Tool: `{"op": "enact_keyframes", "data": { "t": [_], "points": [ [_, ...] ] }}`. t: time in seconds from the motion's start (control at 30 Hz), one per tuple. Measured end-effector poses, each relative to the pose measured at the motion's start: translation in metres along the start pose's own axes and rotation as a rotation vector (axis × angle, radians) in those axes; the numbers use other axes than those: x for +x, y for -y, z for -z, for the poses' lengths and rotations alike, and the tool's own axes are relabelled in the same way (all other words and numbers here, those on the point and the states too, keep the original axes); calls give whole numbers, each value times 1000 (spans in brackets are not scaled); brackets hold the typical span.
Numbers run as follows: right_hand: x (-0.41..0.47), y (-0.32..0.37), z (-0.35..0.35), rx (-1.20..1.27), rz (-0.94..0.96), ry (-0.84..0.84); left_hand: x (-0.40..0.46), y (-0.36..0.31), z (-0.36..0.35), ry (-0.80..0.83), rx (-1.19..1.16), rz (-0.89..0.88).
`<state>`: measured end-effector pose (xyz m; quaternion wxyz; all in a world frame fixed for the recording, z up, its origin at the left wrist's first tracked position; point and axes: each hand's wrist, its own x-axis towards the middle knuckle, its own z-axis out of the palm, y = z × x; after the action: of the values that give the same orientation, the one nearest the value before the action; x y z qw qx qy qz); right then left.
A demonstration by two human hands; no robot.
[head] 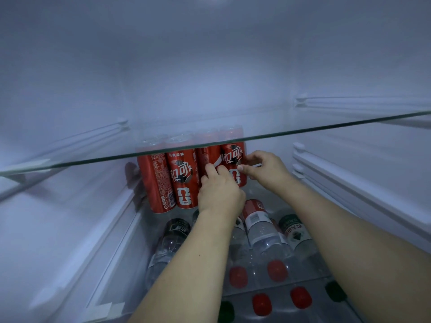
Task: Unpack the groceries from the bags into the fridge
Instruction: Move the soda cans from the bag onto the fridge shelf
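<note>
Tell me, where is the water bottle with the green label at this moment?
In the head view, the green-label bottle lies on its side at the right of the lower shelf, beside a red-label bottle, just left of the right forearm.

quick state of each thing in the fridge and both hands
red cans: upright, in a row at the back
water bottles: lying down, caps on
glass shelf: in place, nothing on it
left hand: fingers on a can
right hand: fingers curled at the rightmost can
</note>
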<state>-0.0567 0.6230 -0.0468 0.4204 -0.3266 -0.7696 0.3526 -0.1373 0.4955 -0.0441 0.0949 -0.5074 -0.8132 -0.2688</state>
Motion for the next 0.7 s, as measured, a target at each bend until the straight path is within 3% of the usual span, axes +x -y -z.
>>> {"op": "enact_keyframes", "data": {
  "t": [0.33,0.7],
  "points": [
    [-8,5,-3,-70,18,-9,0,-1,-1,9,-6,1],
    [-69,32,17,-411,-149,132,-28,1,32,288,50,-73]
  ]
}}
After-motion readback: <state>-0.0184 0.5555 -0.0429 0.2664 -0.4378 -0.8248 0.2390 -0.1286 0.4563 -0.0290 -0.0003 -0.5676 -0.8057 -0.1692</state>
